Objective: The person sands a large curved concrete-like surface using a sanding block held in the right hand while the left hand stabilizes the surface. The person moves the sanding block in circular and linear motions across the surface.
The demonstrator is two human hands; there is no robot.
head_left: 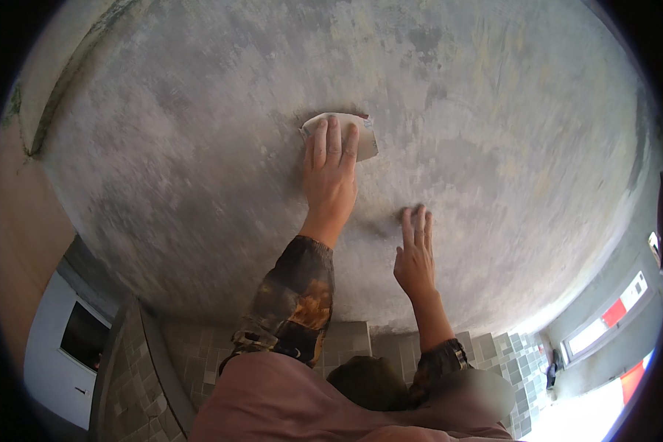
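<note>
My left hand (330,180) lies with its fingers stretched over a sheet of sandpaper (365,142), pressing it against a grey, patchy plastered wall (221,147). The sheet is pale on the side facing me, with a bit of reddish colour along its upper edge and printing too small to make out. Lower and to the right, my right hand (416,258) rests its fingertips on the same wall. Its fingers are extended, with nothing in them. Dust whitens the fingers of both hands.
Patterned tiles (339,340) cover the floor below. A white door (59,353) with a dark pane stands at the lower left. On the right are a bright window (611,317) with a red patch and a brightly lit opening (582,412). A ledge (74,74) borders the wall at upper left.
</note>
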